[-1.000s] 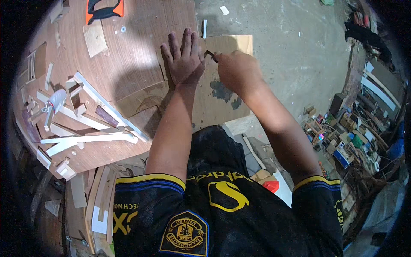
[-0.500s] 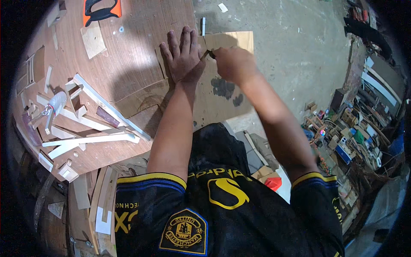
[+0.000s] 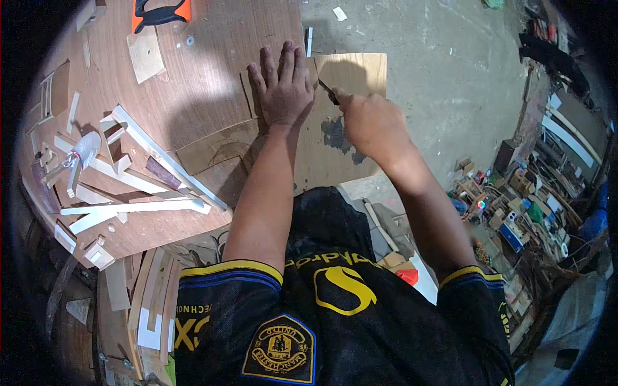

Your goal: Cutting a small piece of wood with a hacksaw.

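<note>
A plywood board (image 3: 353, 74) with dark stains overhangs the right edge of the wooden table. My left hand (image 3: 284, 90) lies flat on the board's left part, fingers spread and pointing away from me. To its right, my right hand (image 3: 374, 122) is closed round a thin-bladed tool (image 3: 331, 94) with a dark handle. Its narrow blade points to the far left and meets the end of a thin line running in from the board's far edge. Most of the handle is hidden in my fist, and whether it is a saw or a knife is unclear.
A saw with an orange and black handle (image 3: 161, 16) lies on the table (image 3: 219, 83) at the far left, near a small wood piece (image 3: 146, 58). Wooden strips (image 3: 145, 204) and a white bottle-like object (image 3: 85, 149) crowd the left. Scrap clutter (image 3: 515, 212) covers the right floor.
My right hand has drawn back toward me and slightly right with the tool, uncovering the blade and the board's far part. The left hand stays pressed on the board.
</note>
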Demonstrator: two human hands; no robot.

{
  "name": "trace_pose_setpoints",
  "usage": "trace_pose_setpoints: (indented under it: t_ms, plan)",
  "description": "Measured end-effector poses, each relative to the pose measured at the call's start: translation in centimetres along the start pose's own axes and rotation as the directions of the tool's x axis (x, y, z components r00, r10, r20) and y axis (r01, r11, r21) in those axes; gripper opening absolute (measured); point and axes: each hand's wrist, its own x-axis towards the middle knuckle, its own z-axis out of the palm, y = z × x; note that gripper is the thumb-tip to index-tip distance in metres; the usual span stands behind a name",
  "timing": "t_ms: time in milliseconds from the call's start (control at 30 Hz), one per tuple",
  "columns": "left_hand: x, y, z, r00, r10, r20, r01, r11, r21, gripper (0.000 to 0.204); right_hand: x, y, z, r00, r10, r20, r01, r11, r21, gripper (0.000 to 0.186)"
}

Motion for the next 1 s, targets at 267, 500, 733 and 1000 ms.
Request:
trace_pose_setpoints:
  t_ms: [267,500,733,1000]
  plan:
    - [0.4,-0.2,-0.4,0.999,-0.004,0.032,0.003,0.999,0.043,0.048,1.0,-0.4,0.1,0.996,0.046,0.073,-0.049,0.998,0.039,0.035]
    - [0.4,-0.5,0.4,0.999,0.032,0.012,-0.033,0.99,0.138,0.055,4.2,0.7,2.6,0.995,0.052,0.087,-0.06,0.994,0.092,0.029]
    - [0.1,-0.2,0.3,0.999,0.026,-0.031,-0.025,1.0,0.014,0.047,-0.3,0.0,0.3,0.994,0.049,0.095,-0.055,0.996,0.065,0.038]
    - [0.3,0.1,0.5,0.999,0.031,0.01,-0.031,0.998,0.048,0.049,2.6,-0.3,3.9,0.975,0.202,0.088,-0.213,0.969,0.127,0.038]
